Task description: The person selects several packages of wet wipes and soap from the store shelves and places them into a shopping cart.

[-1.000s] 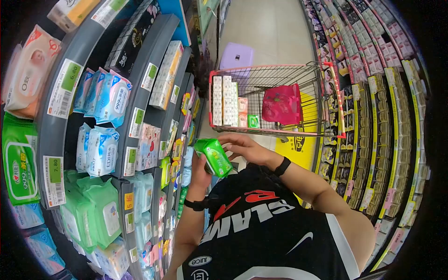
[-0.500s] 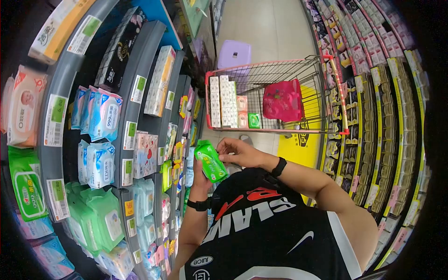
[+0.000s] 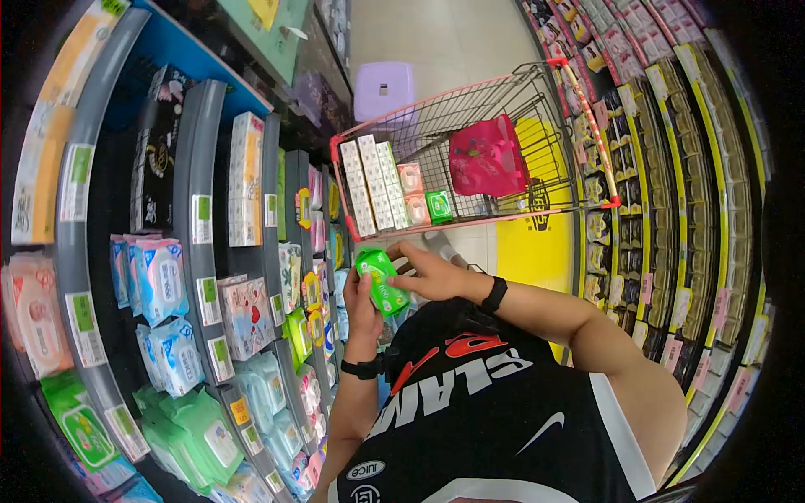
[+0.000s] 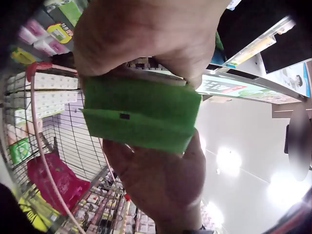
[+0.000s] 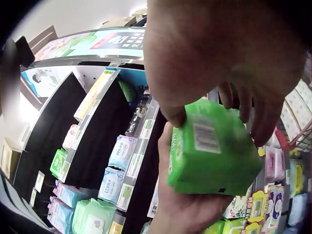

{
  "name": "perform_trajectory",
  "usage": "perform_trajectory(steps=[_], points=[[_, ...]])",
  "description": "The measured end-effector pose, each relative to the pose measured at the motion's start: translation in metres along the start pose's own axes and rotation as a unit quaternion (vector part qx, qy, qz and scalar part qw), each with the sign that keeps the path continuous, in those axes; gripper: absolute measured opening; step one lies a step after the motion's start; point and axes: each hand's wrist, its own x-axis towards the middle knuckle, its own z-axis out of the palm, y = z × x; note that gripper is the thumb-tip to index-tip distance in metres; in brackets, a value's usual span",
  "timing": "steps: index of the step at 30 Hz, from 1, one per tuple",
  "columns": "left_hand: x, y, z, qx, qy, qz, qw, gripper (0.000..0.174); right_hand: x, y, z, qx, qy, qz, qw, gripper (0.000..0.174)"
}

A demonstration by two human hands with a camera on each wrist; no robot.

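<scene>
The pack is held up in front of the chest, just near of the cart and to the right of the shelves. Both hands are on it. The left hand cradles it from below and behind, with palm and curled fingers wrapped round its left long side. The right hand comes over the top and pinches it, thumb at one upper corner and fingers hooked over the far right edge, as the right wrist view shows plainly.

It looks like a soft film pouch of wipes or tissues (the print is too blurred to tell which). My guess is that it is light, gives under the fingers and is somewhat slick on its glossy skin. The corners are rounded and the faces slightly puffed, so nothing in it is likely to break, though a hard squeeze could crease it. The barcode label sits on the broad face turned upward.

The safest hold is probably across the narrow width, thumb on one long side and fingers on the other, or flat in a palm as the left hand has it now.

In the cart, further off, stand white boxes at the left, with a red bag to their right.
</scene>
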Motion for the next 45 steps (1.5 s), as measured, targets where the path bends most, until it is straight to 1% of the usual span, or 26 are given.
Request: perform_trajectory(steps=[2, 3, 5, 6, 9, 10, 13, 14, 15, 17, 18, 21, 22, 26, 28, 30, 31, 33, 34, 37, 38, 39, 41, 42, 44, 45], points=[[0.007, -0.003, 0.011, 0.033, 0.026, 0.012, 0.999, 0.045, 0.001, 0.010, -0.010, -0.013, 0.004, 0.003, 1.000, 0.063], [0.011, -0.006, 0.015, 0.063, 0.017, 0.026, 0.998, 0.046, 0.002, 0.013, -0.015, -0.020, 0.006, 0.005, 1.000, 0.065], [0.021, -0.011, 0.023, 0.122, -0.001, 0.053, 0.991, 0.047, 0.003, 0.012, -0.025, -0.084, 0.032, -0.059, 0.994, 0.071], [0.022, -0.007, 0.034, 0.126, -0.013, 0.053, 0.990, 0.042, 0.004, 0.011, -0.031, -0.116, 0.043, -0.090, 0.988, 0.073], [0.037, -0.006, 0.047, 0.126, -0.003, 0.000, 0.992, 0.043, 0.007, 0.010, -0.052, -0.073, 0.065, 0.015, 0.995, 0.079], [0.040, -0.005, 0.055, 0.143, -0.012, 0.000, 0.990, 0.041, 0.013, 0.023, -0.058, -0.041, 0.098, -0.030, 0.994, 0.083], [0.057, -0.002, 0.064, 0.211, -0.066, 0.014, 0.975, 0.041, 0.032, 0.058, -0.091, -0.028, 0.128, 0.038, 0.991, 0.088], [0.064, 0.002, 0.070, 0.213, -0.081, -0.001, 0.974, 0.038, 0.039, 0.064, -0.102, 0.039, 0.138, 0.073, 0.987, 0.083], [0.074, 0.002, 0.073, 0.209, -0.091, -0.014, 0.974, 0.038, 0.043, 0.051, -0.113, 0.082, 0.148, 0.065, 0.983, 0.080], [0.093, -0.002, 0.078, 0.202, -0.110, -0.040, 0.972, 0.037, 0.056, 0.059, -0.137, 0.083, 0.153, 0.108, 0.979, 0.078], [0.101, -0.003, 0.084, 0.200, -0.104, -0.053, 0.973, 0.032, 0.064, 0.077, -0.146, 0.075, 0.171, 0.102, 0.977, 0.076], [0.125, -0.013, 0.084, 0.327, -0.113, -0.001, 0.938, 0.033, 0.091, 0.103, -0.181, 0.085, 0.177, 0.120, 0.973, 0.071], [0.134, -0.018, 0.082, 0.336, -0.091, 0.011, 0.937, 0.031, 0.102, 0.117, -0.193, 0.089, 0.184, 0.111, 0.973, 0.070], [0.181, -0.027, 0.040, 0.534, 0.016, 0.037, 0.844, 0.041, 0.140, 0.191, -0.237, 0.057, 0.199, 0.107, 0.972, 0.065], [0.213, -0.039, 0.001, 0.624, 0.095, 0.069, 0.773, 0.049, 0.158, 0.235, -0.256, 0.038, 0.208, 0.133, 0.968, 0.061], [0.237, -0.055, -0.045, 0.679, 0.171, 0.105, 0.706, 0.063, 0.174, 0.285, -0.267, 0.035, 0.229, 0.173, 0.957, 0.057], [0.250, -0.064, -0.062, 0.703, 0.207, 0.125, 0.669, 0.070, 0.180, 0.295, -0.271, 0.053, 0.236, 0.176, 0.954, 0.055], [0.269, -0.081, -0.087, 0.722, 0.226, 0.090, 0.648, 0.082, 0.189, 0.302, -0.281, 0.087, 0.252, 0.183, 0.946, 0.052], [0.272, -0.088, -0.090, 0.731, 0.235, 0.070, 0.637, 0.087, 0.192, 0.308, -0.289, 0.120, 0.229, 0.197, 0.946, 0.042], [0.278, -0.101, -0.078, 0.692, 0.233, -0.062, 0.681, 0.086, 0.200, 0.330, -0.299, 0.102, 0.262, 0.212, 0.936, 0.036], [0.284, -0.117, -0.102, 0.733, 0.267, -0.040, 0.624, 0.074, 0.196, 0.334, -0.303, 0.114, 0.260, 0.226, 0.932, 0.036], [0.285, -0.113, -0.088, 0.710, 0.267, 0.012, 0.651, 0.057, 0.197, 0.339, -0.305, 0.121, 0.259, 0.227, 0.931, 0.037], [0.289, -0.117, -0.098, 0.705, 0.266, 0.022, 0.657, 0.043, 0.202, 0.353, -0.310, 0.132, 0.256, 0.224, 0.931, 0.038], [0.292, -0.121, -0.099, 0.681, 0.267, 0.028, 0.682, 0.040, 0.207, 0.361, -0.309, 0.137, 0.260, 0.217, 0.931, 0.040], [0.287, -0.120, -0.105, 0.639, 0.271, 0.037, 0.719, 0.034, 0.213, 0.372, -0.311, 0.219, 0.223, 0.220, 0.924, 0.042], [0.285, -0.118, -0.106, 0.646, 0.272, 0.037, 0.712, 0.034, 0.215, 0.374, -0.310, 0.263, 0.207, 0.223, 0.916, 0.043]])
